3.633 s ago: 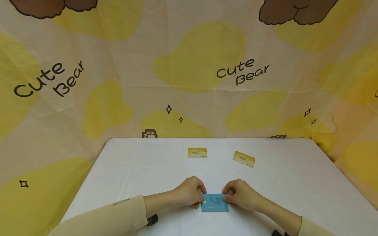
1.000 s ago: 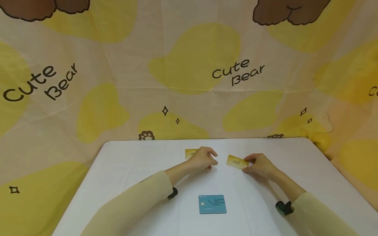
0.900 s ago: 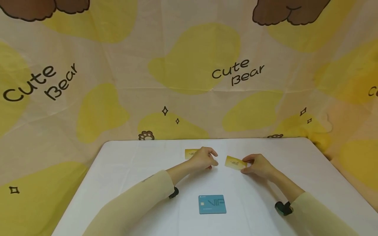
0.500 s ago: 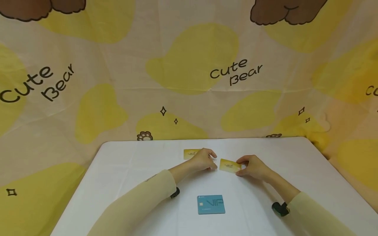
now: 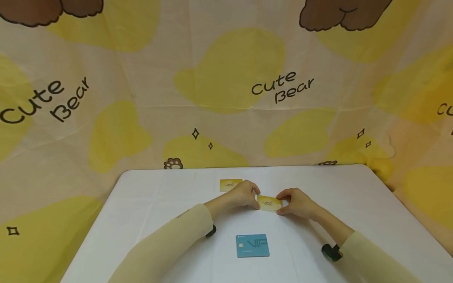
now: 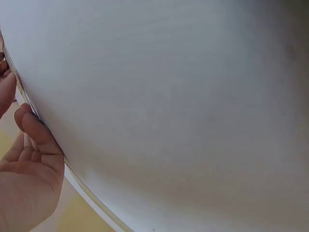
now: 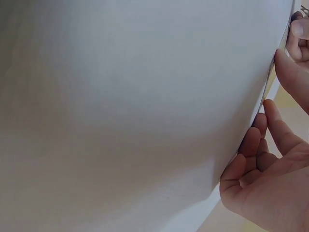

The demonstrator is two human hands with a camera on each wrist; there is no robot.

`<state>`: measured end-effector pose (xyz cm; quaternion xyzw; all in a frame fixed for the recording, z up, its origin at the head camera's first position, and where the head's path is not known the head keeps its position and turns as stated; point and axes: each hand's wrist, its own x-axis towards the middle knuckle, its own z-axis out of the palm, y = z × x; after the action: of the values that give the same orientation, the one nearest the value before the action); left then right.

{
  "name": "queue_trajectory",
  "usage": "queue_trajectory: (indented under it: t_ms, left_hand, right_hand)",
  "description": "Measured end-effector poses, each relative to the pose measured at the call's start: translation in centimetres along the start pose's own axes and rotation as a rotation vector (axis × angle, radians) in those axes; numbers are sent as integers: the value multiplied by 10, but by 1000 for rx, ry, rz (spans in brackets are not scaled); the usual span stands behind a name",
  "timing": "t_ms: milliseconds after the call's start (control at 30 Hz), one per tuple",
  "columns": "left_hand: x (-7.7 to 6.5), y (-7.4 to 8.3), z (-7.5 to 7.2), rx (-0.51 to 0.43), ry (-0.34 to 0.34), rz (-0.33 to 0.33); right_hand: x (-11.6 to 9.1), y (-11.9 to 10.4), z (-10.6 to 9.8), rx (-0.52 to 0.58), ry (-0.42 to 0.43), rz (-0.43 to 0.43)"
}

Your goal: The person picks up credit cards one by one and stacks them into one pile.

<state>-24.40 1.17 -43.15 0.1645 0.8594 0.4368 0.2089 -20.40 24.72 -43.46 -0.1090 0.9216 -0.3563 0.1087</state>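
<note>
In the head view a yellow card [image 5: 269, 203], printed with dark script, is between both hands near the middle of the white table. My right hand [image 5: 299, 203] pinches its right end between thumb and fingers. The left hand [image 5: 244, 193] has thumb and index finger at the card's left corners, holding that end. A second yellow card [image 5: 228, 184] lies behind the left hand, its lower right corner hidden. Nearer to me lies a blue card [image 5: 253, 246] marked VIP. In the wrist views the left hand [image 6: 34, 179] and right hand [image 7: 270, 183] appear low against the tabletop.
The white table [image 5: 159, 212] reaches back to a yellow and beige cloth backdrop [image 5: 226, 78] with printed words. Black wrist straps show below both cuffs. The left sleeve [image 5: 170, 243] crosses the table's left front part.
The right hand has left the blue card, taken the right-hand yellow card and carried it left and nearer, turning it straighter. The left hand went from the blue card to this card's left end.
</note>
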Motion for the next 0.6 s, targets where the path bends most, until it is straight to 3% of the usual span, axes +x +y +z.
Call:
queue_trajectory:
  t_ms: [600]
  left_hand:
    - [-3,2,4,125,-10,20]
  right_hand:
    - [0,-2,2,9,-19,8]
